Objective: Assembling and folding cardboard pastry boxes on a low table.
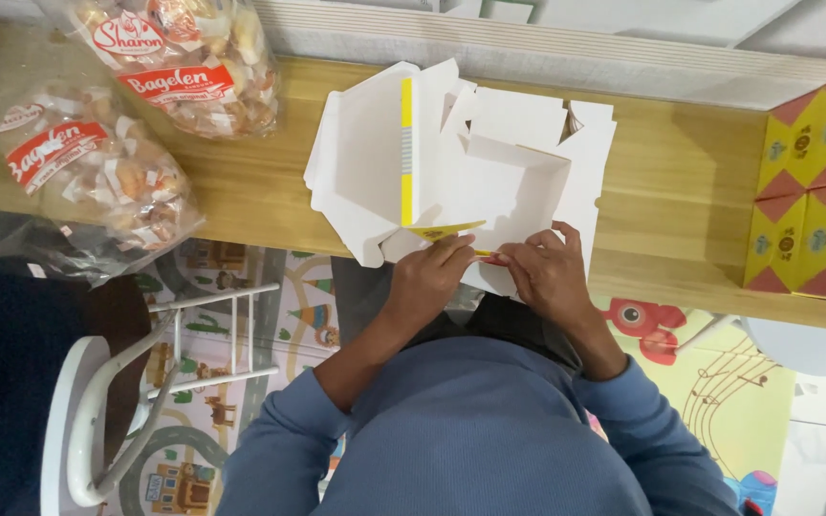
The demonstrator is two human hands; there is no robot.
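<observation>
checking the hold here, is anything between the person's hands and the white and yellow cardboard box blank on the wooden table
Nothing visible: the left hand and right hand both touch the near edge of the white and yellow cardboard box blank directly.

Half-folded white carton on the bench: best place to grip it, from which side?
Probably the near bottom flap of the white carton, from the bench edge nearest the person. That flap overhangs the edge, and the left hand and right hand already pinch it there. The upper panels lie flat on the wood, offering little purchase.
</observation>
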